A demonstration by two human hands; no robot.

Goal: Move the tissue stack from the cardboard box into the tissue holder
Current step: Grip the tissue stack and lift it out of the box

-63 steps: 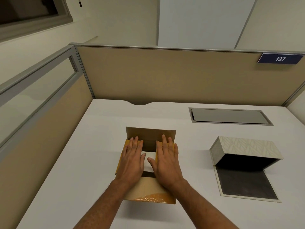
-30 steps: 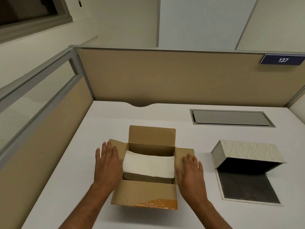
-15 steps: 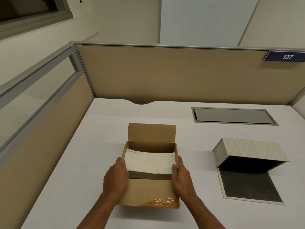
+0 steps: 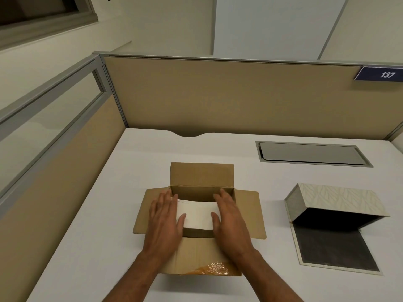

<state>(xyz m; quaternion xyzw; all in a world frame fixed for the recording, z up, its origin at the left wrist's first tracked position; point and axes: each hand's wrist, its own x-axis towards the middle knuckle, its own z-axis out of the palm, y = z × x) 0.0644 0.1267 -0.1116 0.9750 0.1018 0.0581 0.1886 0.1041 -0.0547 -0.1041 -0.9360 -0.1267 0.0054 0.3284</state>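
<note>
An open cardboard box (image 4: 201, 176) sits on the white desk in front of me, its far flap upright and its side flaps folded out flat. Inside lies a white tissue stack (image 4: 197, 214). My left hand (image 4: 163, 223) rests flat over the stack's left end and my right hand (image 4: 231, 223) over its right end, fingers extended and both thumbs on top of the tissues. The ends of the stack are hidden under my hands. The tissue holder (image 4: 335, 198), cream-patterned with a dark inside, stands open to the right of the box.
A grey metal cable hatch (image 4: 311, 153) is set into the desk behind the holder. Tan partition walls (image 4: 218, 94) close off the desk at the back and left. A blue "137" plate (image 4: 383, 74) hangs at the back right.
My hands left the box's outer sides and moved inward onto the two ends of the tissue stack. The side flaps have dropped outward and lie flat.
</note>
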